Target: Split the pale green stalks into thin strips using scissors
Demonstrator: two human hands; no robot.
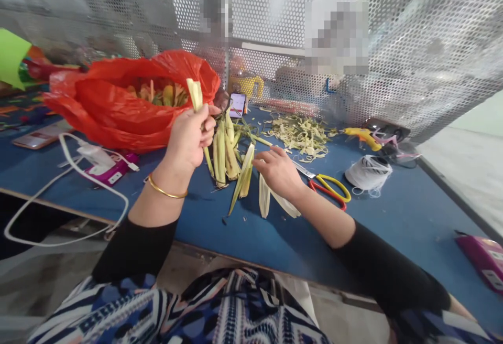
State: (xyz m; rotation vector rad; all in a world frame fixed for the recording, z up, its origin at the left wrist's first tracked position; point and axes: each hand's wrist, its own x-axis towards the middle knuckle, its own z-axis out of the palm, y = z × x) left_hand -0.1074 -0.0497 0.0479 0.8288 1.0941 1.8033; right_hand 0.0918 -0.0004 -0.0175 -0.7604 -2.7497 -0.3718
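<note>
My left hand (pixel 192 134) is closed around a pale, folded piece of corn husk (pixel 195 94) that sticks up above the fingers. Lower and to the right, my right hand (pixel 278 172) reaches over the table, its bent fingertips pinched at the edge of a green-yellow corn husk (pixel 245 176). Its thumb is mostly hidden. A bundle of corn husks (pixel 222 155) lies between the two hands. Under my right wrist, cream-coloured husk strips (pixel 264 197) fan out towards me. Scissors (pixel 328 189) with red and yellow handles lie just beyond that wrist.
An open red plastic bag (pixel 118 118) holds husk pieces at the left. Shredded husk (pixel 302 134) is piled at the back. A yellow glue gun (pixel 363 137) and white thread spool (pixel 368 172) sit at the right. A white cable (pixel 126 197) loops over the front edge. Perforated metal mesh (pixel 271 19) stands behind.
</note>
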